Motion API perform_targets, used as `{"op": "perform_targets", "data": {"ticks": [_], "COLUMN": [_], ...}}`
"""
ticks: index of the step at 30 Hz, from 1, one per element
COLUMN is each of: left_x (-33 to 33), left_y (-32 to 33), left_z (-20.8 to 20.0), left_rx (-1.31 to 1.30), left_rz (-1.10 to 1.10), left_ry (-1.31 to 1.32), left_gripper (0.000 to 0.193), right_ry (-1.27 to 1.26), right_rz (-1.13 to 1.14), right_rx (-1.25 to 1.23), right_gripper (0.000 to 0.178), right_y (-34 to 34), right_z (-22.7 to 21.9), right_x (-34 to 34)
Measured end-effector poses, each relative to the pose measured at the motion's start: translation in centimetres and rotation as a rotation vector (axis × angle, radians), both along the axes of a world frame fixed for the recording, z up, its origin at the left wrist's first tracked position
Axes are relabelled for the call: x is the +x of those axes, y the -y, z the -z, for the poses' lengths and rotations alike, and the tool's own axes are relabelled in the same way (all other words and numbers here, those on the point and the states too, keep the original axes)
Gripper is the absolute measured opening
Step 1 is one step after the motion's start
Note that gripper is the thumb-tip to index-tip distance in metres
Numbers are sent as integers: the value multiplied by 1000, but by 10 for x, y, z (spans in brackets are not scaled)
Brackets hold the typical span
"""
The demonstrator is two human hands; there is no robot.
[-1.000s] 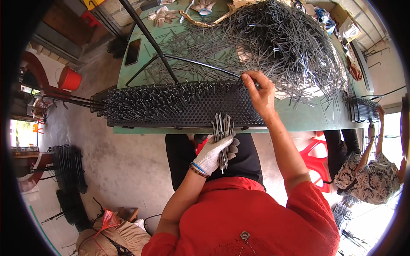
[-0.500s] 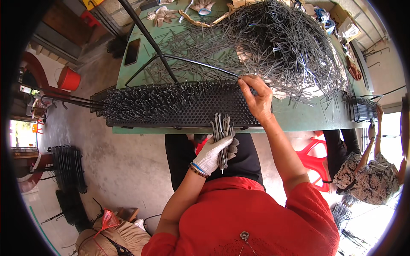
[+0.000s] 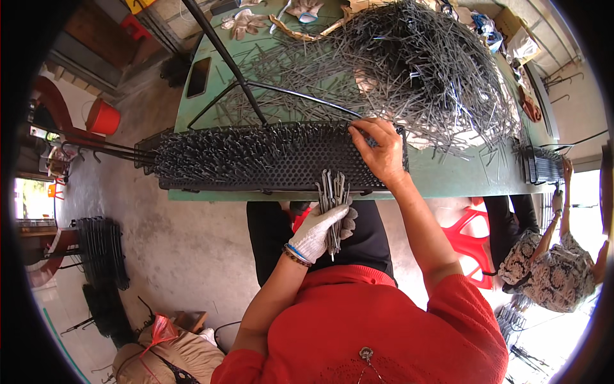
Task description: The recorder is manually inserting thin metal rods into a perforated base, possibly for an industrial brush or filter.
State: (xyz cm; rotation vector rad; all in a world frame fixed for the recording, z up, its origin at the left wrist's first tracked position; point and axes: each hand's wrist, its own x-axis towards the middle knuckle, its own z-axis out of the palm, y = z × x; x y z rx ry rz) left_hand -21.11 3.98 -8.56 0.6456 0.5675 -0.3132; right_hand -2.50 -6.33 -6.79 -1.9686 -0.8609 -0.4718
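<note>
My left hand (image 3: pixel 313 232), in a white glove with grey on the fingers, is closed around a bundle of thin grey metal rods (image 3: pixel 332 192) in front of my lap. The rods' bent tips point away from me. My bare right hand (image 3: pixel 382 150) is over the right end of a long black perforated rack (image 3: pixel 313 168). Its thumb and fingertips are pinched together near the rack's far edge; what they hold, if anything, is too small to make out. Upright rods (image 3: pixel 211 157) crowd the left part of the rack, while bare holes show toward the right.
A large heap of loose rods (image 3: pixel 428 57) covers much of the green table (image 3: pixel 448 176). A black metal bar (image 3: pixel 220 51) slants up behind the rack. A phone (image 3: pixel 199 77) and gloves (image 3: pixel 243 24) lie farther back. At right, another person (image 3: pixel 550 265) works at a similar rack.
My right hand has shifted slightly left and down along the rack's far edge, still pinched. The left hand and its bundle have stayed in place.
</note>
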Motion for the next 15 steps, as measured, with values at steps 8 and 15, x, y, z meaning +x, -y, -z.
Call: {"op": "perform_targets", "data": {"ticks": [8,15], "left_x": [0,4], "left_y": [-2,-2], "left_z": [-2,-3], "left_rx": [-24,44], "left_rz": [28,57], "left_ry": [29,26], "left_gripper": [18,24], "right_ry": [-55,94], "right_rz": [2,-113], "right_rx": [54,-132], "right_gripper": [16,18], "right_y": [0,-3], "right_z": [-14,-15], "right_x": [-6,9]}}
